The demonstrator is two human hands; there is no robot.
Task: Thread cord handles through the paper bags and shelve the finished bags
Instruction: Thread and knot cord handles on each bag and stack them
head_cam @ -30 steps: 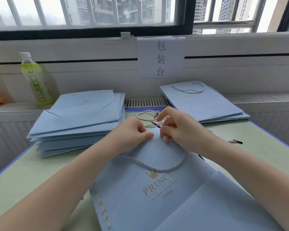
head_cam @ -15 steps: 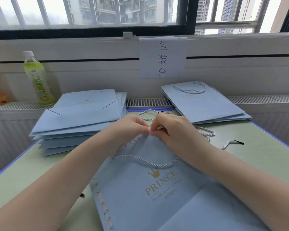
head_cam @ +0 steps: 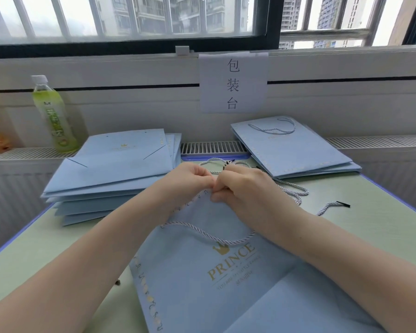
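A flat light-blue paper bag (head_cam: 202, 280) with a gold PRINCE logo lies in front of me on the table. One white twisted cord handle (head_cam: 209, 234) hangs in a loop across its face. My left hand (head_cam: 187, 181) and my right hand (head_cam: 245, 188) meet at the bag's top edge, fingers curled, pinching the rim and what seems to be a cord end; the fingertips hide it. More loose cord (head_cam: 296, 191) trails to the right, with a black-tipped end (head_cam: 341, 205) on the table.
A stack of bags without handles (head_cam: 115, 169) lies at the back left, a pile of corded bags (head_cam: 296, 150) at the back right. A green drink bottle (head_cam: 53, 116) stands on the radiator ledge. A paper sign (head_cam: 233, 82) hangs under the window.
My hands have drawn together at the bag's top edge, the thumbs now touching. The cord loop on the bag's face has slid a little upward.
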